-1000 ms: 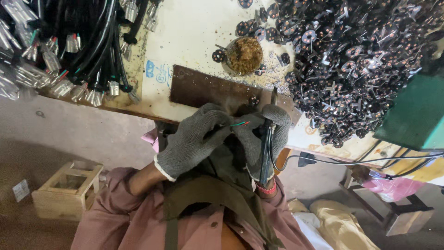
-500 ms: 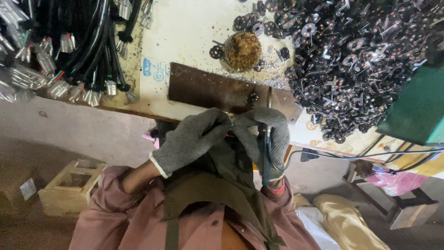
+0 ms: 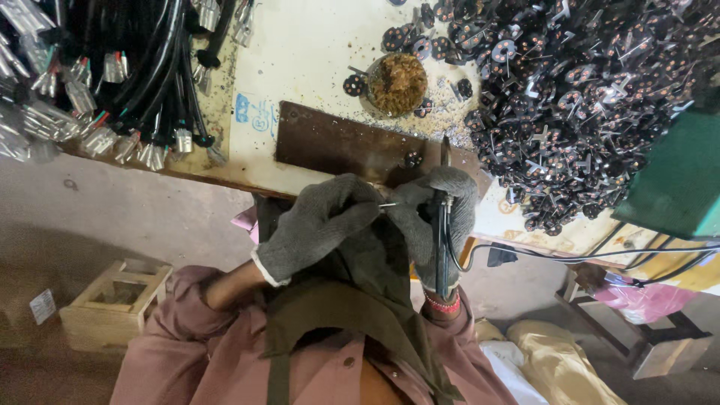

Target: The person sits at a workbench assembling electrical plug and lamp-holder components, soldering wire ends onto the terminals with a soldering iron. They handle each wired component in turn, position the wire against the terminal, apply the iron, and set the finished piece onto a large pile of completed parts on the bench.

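Nearest, the gloved left hand [image 3: 319, 225] pinches a thin wire [image 3: 388, 204], its tip meeting the gloved right hand [image 3: 439, 217], which is wrapped around a black soldering iron [image 3: 442, 225]; what the fingers work on looks hidden. Beyond lie a rusty metal plate [image 3: 337, 142], a round tin [image 3: 396, 82] and a heap of dark discs [image 3: 585, 97].

Left hand [image 3: 319, 225] and right hand [image 3: 439, 214]: both in grey knitted cloth gloves, coarse and matt. Soldering iron [image 3: 442, 225]: black matt handle, dull metal tip. Plate [image 3: 352, 146] at the table's edge: brown metal, rusty and rough. Table [image 3: 300, 52]: pale surface, stained and scuffed (paper or laminate, cannot tell). Cables [image 3: 150, 60]: glossy black plastic sheathing. Crate [image 3: 112, 304]: bare, unfinished wood. Apron [image 3: 352, 315]: olive woven cloth, matt.
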`<act>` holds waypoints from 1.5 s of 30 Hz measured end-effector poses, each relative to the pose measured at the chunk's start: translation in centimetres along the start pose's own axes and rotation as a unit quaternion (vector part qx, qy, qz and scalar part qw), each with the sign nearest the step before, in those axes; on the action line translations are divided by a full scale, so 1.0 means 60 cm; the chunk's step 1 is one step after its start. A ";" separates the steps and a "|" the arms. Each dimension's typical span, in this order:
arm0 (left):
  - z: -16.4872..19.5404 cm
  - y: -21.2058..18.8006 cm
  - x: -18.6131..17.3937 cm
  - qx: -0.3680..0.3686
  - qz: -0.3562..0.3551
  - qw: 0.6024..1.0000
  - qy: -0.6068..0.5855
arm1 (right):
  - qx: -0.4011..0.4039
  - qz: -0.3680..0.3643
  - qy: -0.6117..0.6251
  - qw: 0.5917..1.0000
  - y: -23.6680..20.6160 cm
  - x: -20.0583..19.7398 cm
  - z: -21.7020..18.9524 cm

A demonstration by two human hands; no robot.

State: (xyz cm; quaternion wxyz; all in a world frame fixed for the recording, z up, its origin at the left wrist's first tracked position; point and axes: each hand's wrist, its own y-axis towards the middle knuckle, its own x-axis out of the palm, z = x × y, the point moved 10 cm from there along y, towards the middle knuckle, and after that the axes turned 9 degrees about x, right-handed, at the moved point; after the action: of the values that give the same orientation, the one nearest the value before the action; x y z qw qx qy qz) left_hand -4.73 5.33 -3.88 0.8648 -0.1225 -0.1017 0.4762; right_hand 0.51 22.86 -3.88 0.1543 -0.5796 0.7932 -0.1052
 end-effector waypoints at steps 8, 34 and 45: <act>0.086 0.033 -0.045 0.138 0.112 0.966 0.190 | -0.120 0.143 0.117 0.975 -0.014 -0.026 -0.001; 0.045 0.070 -0.065 0.115 0.020 0.949 0.292 | -0.228 0.075 -0.317 0.917 0.030 0.068 -0.101; 0.052 0.071 -0.039 0.168 0.020 0.925 0.339 | -0.177 0.007 -0.315 0.932 -0.024 -0.005 -0.021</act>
State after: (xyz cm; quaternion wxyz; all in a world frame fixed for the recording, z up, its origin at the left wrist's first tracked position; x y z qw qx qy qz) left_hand -10.24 5.90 -2.37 0.8460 -0.1312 0.2816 0.4334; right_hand 1.42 22.67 -2.15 0.2920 -0.5957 0.7133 0.2260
